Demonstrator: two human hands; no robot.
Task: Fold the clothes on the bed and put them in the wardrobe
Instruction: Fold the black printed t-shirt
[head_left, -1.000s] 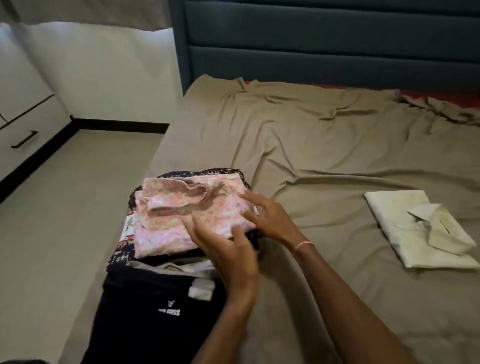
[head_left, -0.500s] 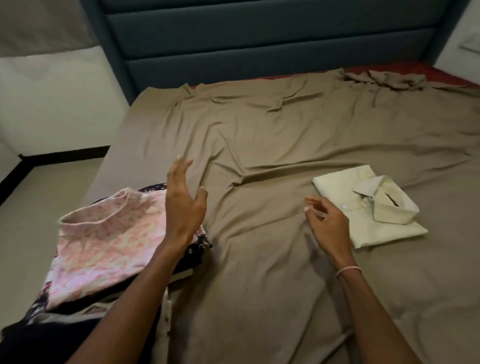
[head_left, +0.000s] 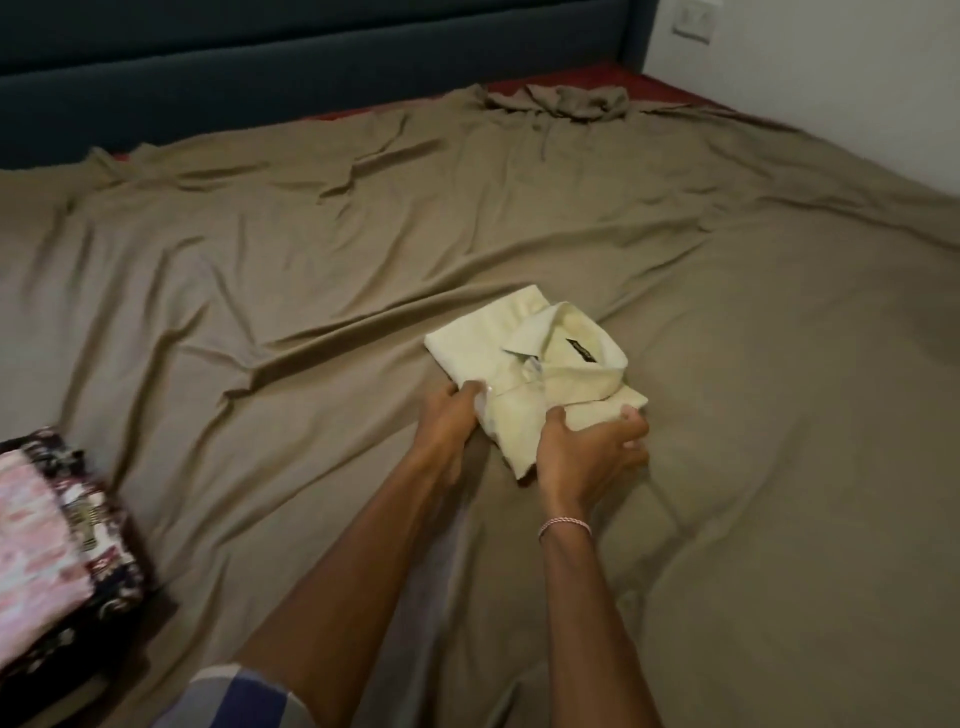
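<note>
Home bedroom: a wide bed (head_left: 260, 291) under a wrinkled taupe sheet (head_left: 727, 364) fills the view, with a padded dark teal headboard (head_left: 260, 62) across 11-12 o'clock and a red mattress (head_left: 597, 85) edge just below it. White wall (head_left: 831, 78) with switch plate (head_left: 693, 21) at 1 o'clock. Stack of folded clothes (head_left: 57, 545) at 8 o'clock, folded pale shirt (head_left: 524, 384) near centre.

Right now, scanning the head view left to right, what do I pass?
pink patterned folded garment → dark floral garment beneath it → left hand → right hand → wall switch. Both hands grip the pale yellow folded shirt, which spans them, so I leave it unplaced.
</note>
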